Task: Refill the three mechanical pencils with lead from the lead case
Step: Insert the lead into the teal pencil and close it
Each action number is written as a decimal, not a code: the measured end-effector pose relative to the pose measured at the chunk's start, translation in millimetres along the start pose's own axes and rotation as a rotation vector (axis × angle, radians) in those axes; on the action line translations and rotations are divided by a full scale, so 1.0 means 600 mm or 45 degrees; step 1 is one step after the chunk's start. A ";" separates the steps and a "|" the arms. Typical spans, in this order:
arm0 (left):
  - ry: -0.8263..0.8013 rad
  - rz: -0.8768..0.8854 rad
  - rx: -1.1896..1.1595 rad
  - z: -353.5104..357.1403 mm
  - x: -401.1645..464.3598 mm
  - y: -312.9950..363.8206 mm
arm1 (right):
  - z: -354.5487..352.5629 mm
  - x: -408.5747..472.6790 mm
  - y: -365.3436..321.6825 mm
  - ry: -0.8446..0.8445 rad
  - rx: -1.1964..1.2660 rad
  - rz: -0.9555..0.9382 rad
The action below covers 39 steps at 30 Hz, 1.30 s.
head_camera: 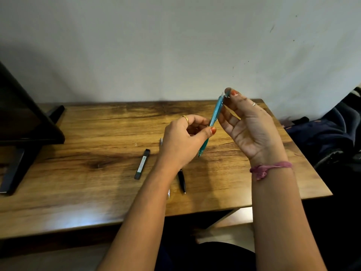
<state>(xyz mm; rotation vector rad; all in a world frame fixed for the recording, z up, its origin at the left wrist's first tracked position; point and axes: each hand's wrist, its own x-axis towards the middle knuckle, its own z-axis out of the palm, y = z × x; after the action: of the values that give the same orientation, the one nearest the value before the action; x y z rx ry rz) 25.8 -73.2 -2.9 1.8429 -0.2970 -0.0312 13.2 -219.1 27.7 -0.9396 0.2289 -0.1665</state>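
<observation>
A wooden tabletop (78,133) carries the things, with a dark monitor stand (23,122) on it well left of the lead case. Above the tabletop, right of the lead case, the left hand (181,141) has its grip closed on the lower barrel of a teal mechanical pencil (214,116), thumb and forefinger pinching it. The pencil tilts, tip down, top end up. The right hand (252,130) pinches that top end between thumb and fingertip, its other fingers spread loosely. The black lead case (142,164) lies flat on the tabletop; it bears a pale label, too small to read. Just right of the case, partly hidden by the left forearm, lies a black mechanical pencil (181,180), and a clear one (168,193) peeps out beside it.
</observation>
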 end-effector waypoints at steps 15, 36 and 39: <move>-0.044 0.035 0.046 -0.004 0.001 0.000 | -0.011 0.006 -0.005 -0.033 -0.106 -0.005; -0.067 0.066 0.047 -0.002 0.002 -0.002 | -0.018 0.005 -0.001 -0.097 -0.415 -0.065; -0.077 0.058 0.010 0.000 0.002 -0.001 | -0.014 0.006 0.007 -0.048 -0.460 -0.079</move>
<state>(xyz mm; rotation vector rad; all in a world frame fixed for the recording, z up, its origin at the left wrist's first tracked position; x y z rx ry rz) 27.0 -73.0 -3.5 1.8447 -0.3816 -0.0545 14.5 -224.2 18.9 -1.3085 0.1981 -0.1669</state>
